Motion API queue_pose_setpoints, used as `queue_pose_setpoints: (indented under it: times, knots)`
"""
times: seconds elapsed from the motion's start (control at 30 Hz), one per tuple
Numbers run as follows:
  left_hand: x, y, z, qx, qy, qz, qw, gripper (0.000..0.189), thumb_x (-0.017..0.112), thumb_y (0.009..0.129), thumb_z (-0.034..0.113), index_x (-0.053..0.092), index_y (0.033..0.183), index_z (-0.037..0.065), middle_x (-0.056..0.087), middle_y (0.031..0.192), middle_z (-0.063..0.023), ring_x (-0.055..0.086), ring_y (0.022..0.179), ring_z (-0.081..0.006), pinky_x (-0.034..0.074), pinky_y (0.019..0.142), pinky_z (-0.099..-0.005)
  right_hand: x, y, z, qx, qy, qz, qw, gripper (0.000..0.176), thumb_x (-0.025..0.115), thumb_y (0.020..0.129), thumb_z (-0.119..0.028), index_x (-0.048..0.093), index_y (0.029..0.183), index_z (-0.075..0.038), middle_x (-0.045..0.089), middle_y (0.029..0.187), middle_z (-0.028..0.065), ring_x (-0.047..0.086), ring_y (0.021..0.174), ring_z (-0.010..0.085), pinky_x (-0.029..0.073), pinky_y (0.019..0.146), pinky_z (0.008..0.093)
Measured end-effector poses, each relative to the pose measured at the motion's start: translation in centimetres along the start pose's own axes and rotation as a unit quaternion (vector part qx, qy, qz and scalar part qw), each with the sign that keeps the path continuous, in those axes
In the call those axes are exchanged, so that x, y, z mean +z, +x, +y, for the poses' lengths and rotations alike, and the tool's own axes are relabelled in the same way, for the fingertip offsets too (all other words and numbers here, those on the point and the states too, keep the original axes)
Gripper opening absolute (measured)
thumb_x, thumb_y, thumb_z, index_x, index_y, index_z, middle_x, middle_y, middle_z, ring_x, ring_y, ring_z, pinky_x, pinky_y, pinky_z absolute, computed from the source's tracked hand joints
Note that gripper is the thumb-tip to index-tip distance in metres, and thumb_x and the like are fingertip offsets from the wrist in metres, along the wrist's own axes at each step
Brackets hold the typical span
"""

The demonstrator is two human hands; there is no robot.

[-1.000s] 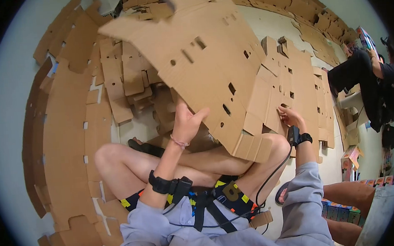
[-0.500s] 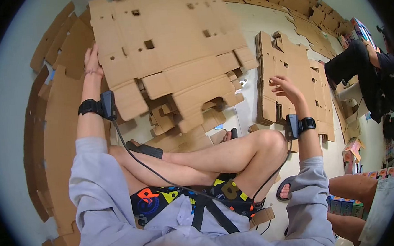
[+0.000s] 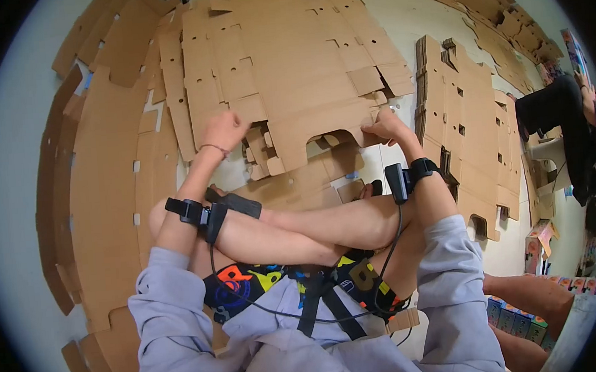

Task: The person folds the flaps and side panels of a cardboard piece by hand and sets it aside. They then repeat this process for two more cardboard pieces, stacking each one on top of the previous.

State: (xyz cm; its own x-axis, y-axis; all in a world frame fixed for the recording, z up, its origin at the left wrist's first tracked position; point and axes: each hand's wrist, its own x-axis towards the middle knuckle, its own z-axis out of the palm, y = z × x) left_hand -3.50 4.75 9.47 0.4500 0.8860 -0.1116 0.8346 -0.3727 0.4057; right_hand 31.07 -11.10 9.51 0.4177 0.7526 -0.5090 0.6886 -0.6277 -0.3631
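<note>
Large flat brown cardboard sheet (image 3: 289, 62) lies mid-way across white floor (image 3: 397, 23). Left hand (image 3: 225, 130): fingers curled at near edge; right hand (image 3: 385, 126): fingers at corner; clamping unclear for both. Apparent step: squaring, calling for even two-handed guidance.

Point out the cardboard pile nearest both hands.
The middle pile, whose near edge, with a wide arched cutout, sits between the left hand and the right hand.

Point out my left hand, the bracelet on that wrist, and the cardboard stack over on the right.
Left hand (image 3: 224, 129), head view: back of the hand.
Bracelet (image 3: 215, 147), head view: middle of the band.
Cardboard stack (image 3: 477, 112), head view: face of the top sheet.
</note>
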Motion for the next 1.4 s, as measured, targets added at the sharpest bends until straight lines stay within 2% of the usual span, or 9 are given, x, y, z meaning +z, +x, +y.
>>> queue_pose_setpoints:
  times: [0.23, 0.47, 0.67, 0.77, 0.9, 1.0, 1.23, 1.33, 1.4]
  knots:
    - [3.4, 1.4, -2.5, -0.104, -0.153, -0.123, 0.975, 0.072, 0.043, 0.084, 0.063, 0.067, 0.086, -0.005, 0.066, 0.080, -0.0249, 0.065, 0.089, -0.0368, 0.049, 0.081, -0.0418, -0.5, -3.1, -1.3, -0.095, 0.060, -0.103, 0.988, 0.043, 0.065, 0.084, -0.038, 0.062, 0.072, 0.003, 0.060, 0.059, 0.0078, 0.059, 0.049, 0.0168, 0.049, 0.044, 0.0278]
    - [3.7, 0.9, -3.1, -0.197, -0.270, -0.114, 0.936, 0.060, 0.055, 0.082, 0.055, 0.067, 0.083, -0.004, 0.067, 0.077, -0.0185, 0.067, 0.078, -0.0264, 0.052, 0.075, -0.0374, 0.8, -4.5, -3.7, -0.036, -0.069, -0.263, 0.962, 0.040, 0.059, 0.088, -0.038, 0.064, 0.085, 0.002, 0.064, 0.070, 0.0094, 0.065, 0.061, 0.0164, 0.054, 0.053, 0.0288]
    - [8.4, 2.3, -5.4, -0.197, -0.279, -0.028, 0.939, 0.036, 0.060, 0.086, 0.038, 0.062, 0.092, 0.003, 0.064, 0.071, -0.0089, 0.065, 0.067, -0.0144, 0.051, 0.054, -0.0288, 2.6, 0.3, -1.0, -0.003, 0.141, 0.022, 0.990, 0.039, 0.060, 0.085, -0.033, 0.063, 0.082, 0.006, 0.065, 0.068, 0.0121, 0.065, 0.057, 0.0184, 0.054, 0.051, 0.0321]
    - [4.8, -0.7, -0.9, -0.254, -0.573, 0.034, 0.779, 0.040, 0.061, 0.088, 0.029, 0.049, 0.115, 0.001, 0.064, 0.087, -0.0096, 0.066, 0.070, -0.0201, 0.052, 0.059, -0.0326, 3.2, 1.9, -0.7, 0.001, 0.208, 0.070, 0.976, 0.037, 0.061, 0.084, -0.031, 0.064, 0.087, 0.006, 0.065, 0.068, 0.0123, 0.065, 0.058, 0.0207, 0.053, 0.053, 0.0324]
    - [5.0, -0.7, -0.6, -0.139, -0.571, -0.010, 0.809, 0.057, 0.061, 0.089, 0.031, 0.031, 0.134, 0.012, 0.061, 0.092, -0.0072, 0.062, 0.073, -0.0165, 0.051, 0.064, -0.0304, 5.6, 1.9, -1.3, -0.113, 0.177, 0.327, 0.922, 0.037, 0.060, 0.086, -0.031, 0.063, 0.101, 0.003, 0.067, 0.080, 0.0160, 0.066, 0.073, 0.0261, 0.052, 0.066, 0.0351]
    - [6.1, 0.1, -0.6, -0.086, -0.528, -0.001, 0.845, 0.060, 0.061, 0.089, 0.029, 0.034, 0.139, 0.009, 0.061, 0.103, -0.0089, 0.060, 0.086, -0.0153, 0.050, 0.077, -0.0311, 6.6, 1.2, -2.6, -0.197, 0.185, 0.260, 0.927, 0.039, 0.059, 0.084, -0.032, 0.063, 0.106, -0.001, 0.066, 0.093, 0.0229, 0.063, 0.093, 0.0345, 0.048, 0.081, 0.0385]
    - [6.4, 1.7, -1.4, 0.050, -0.279, -0.035, 0.958, 0.052, 0.056, 0.091, 0.039, 0.048, 0.133, 0.011, 0.061, 0.118, -0.0187, 0.063, 0.096, -0.0215, 0.043, 0.089, -0.0299, 6.3, 3.3, -1.7, -0.175, 0.281, 0.113, 0.937, 0.037, 0.055, 0.090, -0.027, 0.062, 0.113, 0.000, 0.068, 0.092, 0.0144, 0.062, 0.084, 0.0212, 0.047, 0.080, 0.0324]
    - [6.6, 2.0, -1.8, 0.072, -0.297, -0.025, 0.952, 0.040, 0.056, 0.090, 0.035, 0.059, 0.122, 0.010, 0.065, 0.110, -0.0196, 0.064, 0.095, -0.0230, 0.045, 0.086, -0.0304, 6.0, 3.2, -1.3, -0.214, 0.301, 0.102, 0.924, 0.029, 0.058, 0.089, -0.020, 0.065, 0.108, 0.000, 0.068, 0.088, 0.0109, 0.061, 0.081, 0.0157, 0.047, 0.076, 0.0282]
    - [5.9, 1.6, -1.8, 0.082, -0.297, -0.046, 0.950, 0.033, 0.058, 0.089, 0.030, 0.064, 0.114, 0.010, 0.066, 0.105, -0.0195, 0.064, 0.094, -0.0217, 0.046, 0.084, -0.0307, 5.2, 1.8, -1.9, -0.181, 0.305, 0.082, 0.931, 0.022, 0.059, 0.087, -0.015, 0.065, 0.104, -0.002, 0.058, 0.071, 0.0015, 0.049, 0.060, 0.0077, 0.036, 0.054, 0.0248]
